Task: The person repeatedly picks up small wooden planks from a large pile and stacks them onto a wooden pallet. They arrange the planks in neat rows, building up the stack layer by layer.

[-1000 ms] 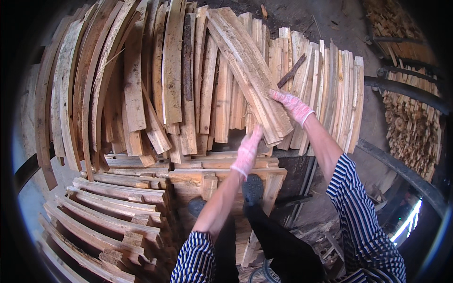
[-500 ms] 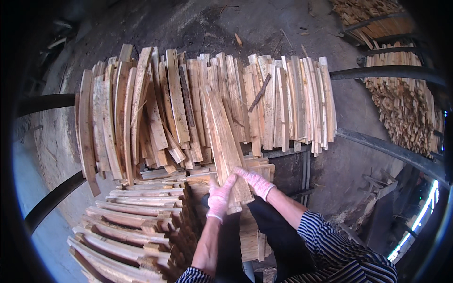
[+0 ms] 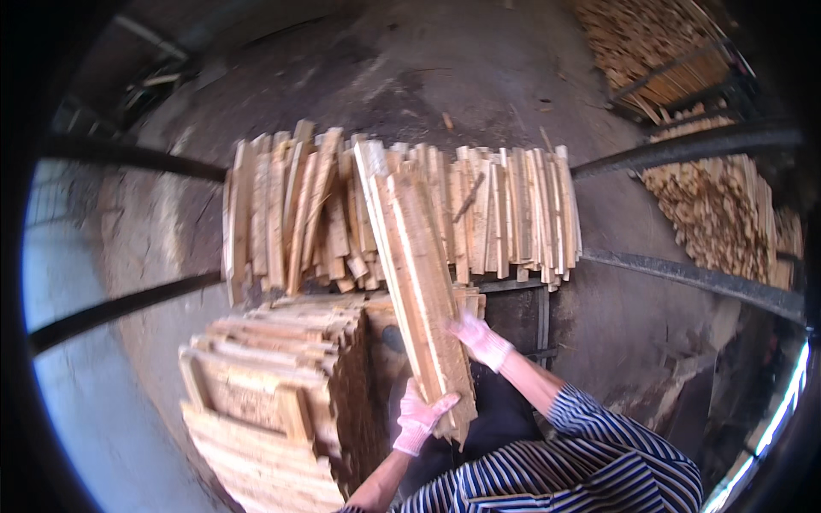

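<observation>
Several long wooden slats (image 3: 419,282) stand tilted in front of me, held together as a bundle. My left hand (image 3: 423,417), in a pale pink glove, is closed on their lower end, thumb across the front. My right hand (image 3: 481,340), gloved the same way, is at the bundle's right edge; its fingers are blurred, and whether they grip cannot be made out. Behind the bundle, a row of upright-leaning slats (image 3: 522,214) rests on a metal rack. To the left of my left hand stands a stack of slats (image 3: 265,410).
Dark metal bars (image 3: 128,308) run out to the left of the rack, and others (image 3: 693,274) to the right. More wood piles (image 3: 718,205) sit at the far right. A pale wall (image 3: 77,402) borders the left side; bare floor (image 3: 410,77) stretches behind the rack.
The slat bundle stands higher and nearer in view. My left hand has moved lower on it, and my right hand has shifted to its right side. The view has swung left.
</observation>
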### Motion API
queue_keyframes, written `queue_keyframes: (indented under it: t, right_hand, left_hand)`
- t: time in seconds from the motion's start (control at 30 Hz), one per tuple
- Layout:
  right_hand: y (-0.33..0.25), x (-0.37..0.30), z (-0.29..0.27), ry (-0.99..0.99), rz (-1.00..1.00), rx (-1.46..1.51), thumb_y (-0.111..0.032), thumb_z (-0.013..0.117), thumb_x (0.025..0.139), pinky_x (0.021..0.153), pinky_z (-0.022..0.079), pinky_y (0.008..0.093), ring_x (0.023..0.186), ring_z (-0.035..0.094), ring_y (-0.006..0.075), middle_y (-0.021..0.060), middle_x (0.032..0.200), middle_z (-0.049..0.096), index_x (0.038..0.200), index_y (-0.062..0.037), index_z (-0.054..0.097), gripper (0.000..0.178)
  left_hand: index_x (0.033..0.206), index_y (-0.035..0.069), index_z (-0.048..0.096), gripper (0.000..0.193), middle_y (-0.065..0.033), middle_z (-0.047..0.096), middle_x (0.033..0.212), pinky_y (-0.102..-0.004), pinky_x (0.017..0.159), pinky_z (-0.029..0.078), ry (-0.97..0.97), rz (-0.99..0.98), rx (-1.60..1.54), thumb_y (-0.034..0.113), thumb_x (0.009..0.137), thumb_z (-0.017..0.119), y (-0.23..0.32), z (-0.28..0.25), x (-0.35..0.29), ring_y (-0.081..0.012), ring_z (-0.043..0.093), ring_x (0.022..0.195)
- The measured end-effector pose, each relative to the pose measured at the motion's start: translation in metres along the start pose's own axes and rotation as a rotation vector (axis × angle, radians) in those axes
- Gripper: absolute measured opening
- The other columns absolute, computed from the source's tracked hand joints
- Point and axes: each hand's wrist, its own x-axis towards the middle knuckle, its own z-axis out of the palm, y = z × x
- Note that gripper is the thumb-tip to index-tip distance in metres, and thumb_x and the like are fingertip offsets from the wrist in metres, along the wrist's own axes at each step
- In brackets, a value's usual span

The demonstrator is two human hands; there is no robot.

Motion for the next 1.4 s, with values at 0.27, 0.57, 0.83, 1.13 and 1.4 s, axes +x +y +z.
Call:
queue_keyframes:
  t: [0.27,0.57,0.83,1.13,1.4]
  right_hand:
    - [-0.143,-0.014,0.182,-0.335,-0.114,0.081,-0.032,0.095,0.069,0.092,0.056,0.0359,0.11,0.065,0.0209,0.0088,0.125,0.065,0.144,-0.0077,0.044,0.094]
    - [-0.186,-0.072,0.383,-0.865,-0.395,0.013,-0.029,0.101,0.056,0.099,0.053,0.0364,0.114,0.062,0.0183,0.0055,0.127,0.063,0.14,-0.0065,0.043,0.105]
    - [-0.09,-0.092,0.533,-1.115,-0.884,-0.699,-0.038,0.098,0.057,0.113,0.04,0.0389,0.133,0.046,0.0238,0.0085,0.145,0.047,0.149,-0.0085,0.03,0.118]
    - [-0.031,-0.108,0.576,-1.101,-0.478,-0.537,-0.037,0.095,0.064,0.105,0.047,0.0365,0.122,0.058,0.0241,0.013,0.129,0.063,0.151,-0.0041,0.033,0.112]
    - [0.044,-0.124,0.564,-0.857,-0.133,-0.868,-0.066,0.079,0.072,0.113,0.038,0.0394,0.138,0.046,0.0353,0.0249,0.149,0.047,0.156,-0.0017,0.028,0.118]
  left_hand:
    - [0.137,0.001,0.049,0.09,-0.0094,0.068,0.116,-0.0367,0.091,0.054,0.243,0.452,-0.296,0.039,0.068,0.093,0.125,-0.098,-0.071,-0.0233,0.066,0.103]
    - [0.137,0.0,0.05,0.068,-0.015,0.071,0.11,-0.0275,0.072,0.058,0.035,0.848,-0.786,0.008,0.08,0.086,0.22,-0.246,-0.227,-0.0182,0.069,0.086]
    - [0.129,0.004,0.059,0.073,-0.0054,0.07,0.116,-0.0324,0.088,0.056,0.83,0.839,-0.146,0.009,0.065,0.092,0.095,-0.324,-0.357,-0.0177,0.068,0.101]
    - [0.11,0.001,0.069,0.03,-0.0014,0.072,0.091,-0.0292,0.07,0.057,0.87,1.03,-0.532,0.02,0.088,0.077,0.022,-0.383,-0.359,-0.0132,0.068,0.078]
    - [0.127,0.006,0.064,0.043,-0.0111,0.069,0.123,-0.0446,0.094,0.058,0.67,0.59,-1.244,0.029,0.092,0.073,-0.087,-0.398,-0.326,-0.0265,0.067,0.109]
